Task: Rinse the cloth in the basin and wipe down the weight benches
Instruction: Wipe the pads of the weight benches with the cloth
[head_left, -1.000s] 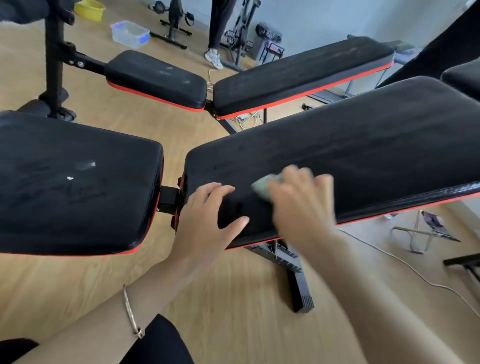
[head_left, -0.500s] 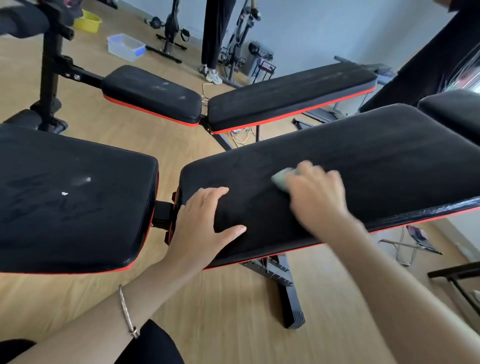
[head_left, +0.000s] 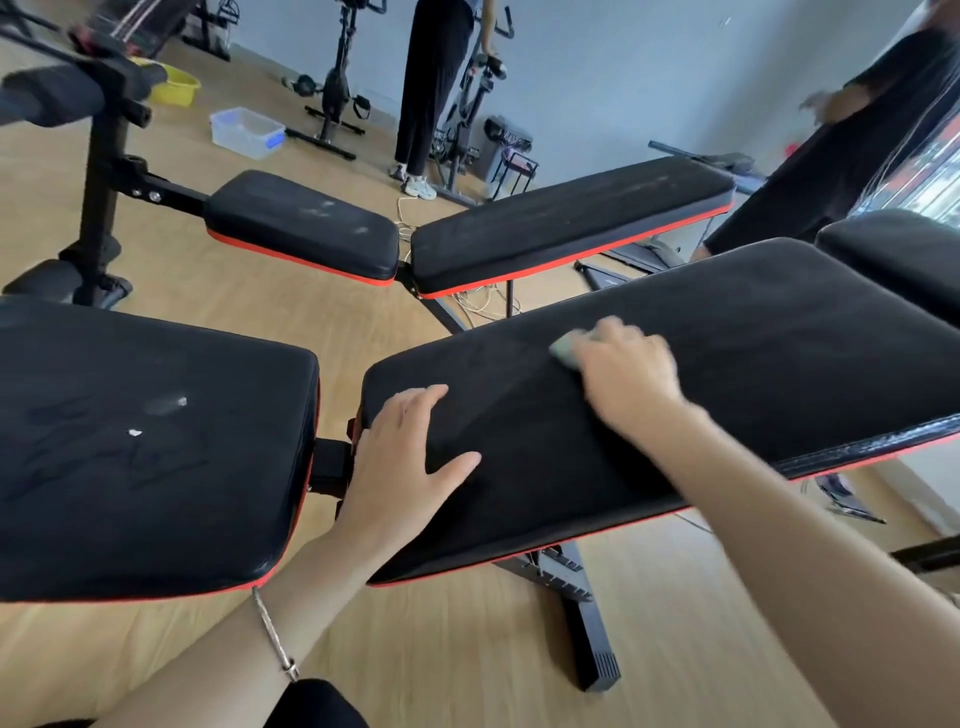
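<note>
A black weight bench with red trim stands right in front of me, its seat pad (head_left: 145, 441) on the left and its long back pad (head_left: 753, 374) on the right. My right hand (head_left: 626, 371) grips a pale green cloth (head_left: 563, 351) and presses it on the back pad; only a corner of the cloth shows past the fingers. My left hand (head_left: 402, 449) lies flat with straight fingers on the near left end of the back pad. A second bench (head_left: 561, 223) of the same kind stands behind. A clear plastic basin (head_left: 247, 132) sits on the floor at the back left.
A yellow basin (head_left: 176, 85) sits far left by a black upright post (head_left: 101, 171). Exercise bikes and a standing person (head_left: 431, 88) are at the back wall. Another person (head_left: 852, 140) in black stands at the right. Cables lie on the wooden floor.
My right hand has slid the cloth along the back pad, away from me and to the right. My left hand has stayed flat on the pad's end. The view has tilted up.
</note>
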